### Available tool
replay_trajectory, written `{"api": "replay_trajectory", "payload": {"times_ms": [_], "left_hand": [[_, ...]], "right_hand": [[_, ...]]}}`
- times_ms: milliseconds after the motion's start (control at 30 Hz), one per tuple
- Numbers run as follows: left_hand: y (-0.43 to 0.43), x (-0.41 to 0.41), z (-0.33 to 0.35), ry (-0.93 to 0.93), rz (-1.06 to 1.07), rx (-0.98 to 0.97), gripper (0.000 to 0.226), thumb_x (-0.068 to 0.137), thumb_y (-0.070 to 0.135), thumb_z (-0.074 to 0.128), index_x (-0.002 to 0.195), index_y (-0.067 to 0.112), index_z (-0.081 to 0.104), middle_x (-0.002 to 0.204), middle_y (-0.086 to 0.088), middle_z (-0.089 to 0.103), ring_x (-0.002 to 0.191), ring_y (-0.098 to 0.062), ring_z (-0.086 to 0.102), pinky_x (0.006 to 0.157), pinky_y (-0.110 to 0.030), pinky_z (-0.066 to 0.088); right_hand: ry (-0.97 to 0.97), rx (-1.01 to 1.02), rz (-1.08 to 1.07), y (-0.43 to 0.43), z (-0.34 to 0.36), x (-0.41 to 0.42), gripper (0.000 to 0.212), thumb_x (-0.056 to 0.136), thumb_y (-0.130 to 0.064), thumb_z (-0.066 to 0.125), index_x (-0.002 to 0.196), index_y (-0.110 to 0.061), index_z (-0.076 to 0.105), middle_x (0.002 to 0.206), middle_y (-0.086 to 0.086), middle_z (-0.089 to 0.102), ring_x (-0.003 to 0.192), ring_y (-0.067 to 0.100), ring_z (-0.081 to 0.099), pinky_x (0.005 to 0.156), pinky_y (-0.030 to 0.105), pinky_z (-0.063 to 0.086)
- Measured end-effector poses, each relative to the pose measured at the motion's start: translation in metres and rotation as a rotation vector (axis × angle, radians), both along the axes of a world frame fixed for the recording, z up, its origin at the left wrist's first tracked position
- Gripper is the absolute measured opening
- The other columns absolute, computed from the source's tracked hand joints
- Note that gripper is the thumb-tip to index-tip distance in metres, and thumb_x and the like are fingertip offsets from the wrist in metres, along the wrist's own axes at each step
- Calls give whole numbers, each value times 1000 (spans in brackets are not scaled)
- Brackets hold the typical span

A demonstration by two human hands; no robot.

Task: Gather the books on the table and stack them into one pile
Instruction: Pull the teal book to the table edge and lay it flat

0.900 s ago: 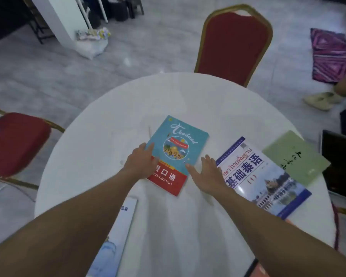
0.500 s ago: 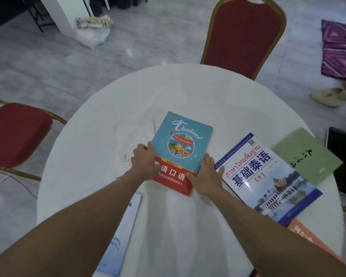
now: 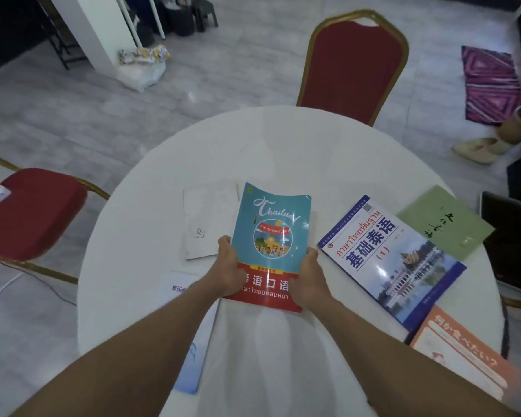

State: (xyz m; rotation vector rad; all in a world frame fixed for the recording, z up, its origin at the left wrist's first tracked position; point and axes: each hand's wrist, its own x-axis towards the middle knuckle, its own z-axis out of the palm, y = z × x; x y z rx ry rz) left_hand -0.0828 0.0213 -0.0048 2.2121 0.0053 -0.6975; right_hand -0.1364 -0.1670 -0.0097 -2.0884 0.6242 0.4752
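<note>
I hold a teal and red "Thailand" book raised above the round white table. My left hand grips its left edge and my right hand grips its lower right edge. The far end of the book bends a little. A white book lies flat to its left. To the right lie a blue-bordered white book, a green book and an orange book at the table's near right edge. A pale blue and white book lies partly under my left forearm.
A red chair with a gold frame stands at the far side of the table. A second red chair is at the left. A dark object sits beyond the table's right edge. A purple patterned mat lies on the floor.
Both hands closed on the Thailand book's sides and lifted it off the table toward me. The white book that lay beside it is now in full view.
</note>
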Motion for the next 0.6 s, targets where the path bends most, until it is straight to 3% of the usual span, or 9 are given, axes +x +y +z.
{"api": "replay_trajectory", "payload": {"times_ms": [133, 200, 367, 467, 600], "left_hand": [[3, -31, -7, -44, -102, 139, 58, 80, -5, 55, 128, 11, 26, 128, -11, 32, 121, -23, 45, 97, -41, 52], [3, -50, -9, -98, -184, 261, 57, 83, -2, 53, 134, 4, 29, 129, -14, 29, 123, -24, 34, 106, -40, 44], [1, -91, -6, -42, -257, 341, 62, 89, 10, 59, 136, -5, 22, 133, -19, 26, 126, -29, 38, 106, -33, 42], [1, -114, -6, -14, -265, 420, 64, 89, 13, 62, 138, -6, 26, 138, -21, 29, 127, -31, 40, 102, -31, 39], [3, -136, -10, -31, -316, 498, 76, 85, 19, 65, 140, -8, 21, 136, -20, 30, 124, -28, 38, 103, -30, 39]], "right_hand": [[4, -13, 3, 1, -1, -30, 55, 85, -4, 69, 121, -23, 33, 111, 0, 59, 89, 11, 63, 69, 31, 57], [4, -16, -7, 2, -2, -49, 59, 81, -9, 75, 121, -25, 35, 112, -1, 58, 92, 12, 65, 73, 35, 61], [19, -69, -36, -2, -29, -94, 68, 68, -15, 83, 120, -28, 41, 114, -2, 57, 97, 14, 66, 75, 37, 64], [4, -85, -33, -17, -81, -119, 69, 61, -24, 83, 118, -34, 44, 118, -3, 58, 99, 14, 65, 74, 36, 64], [-15, -155, -27, -3, -30, -151, 60, 72, -15, 74, 125, -23, 45, 122, 2, 49, 109, 18, 55, 91, 39, 58]]}}
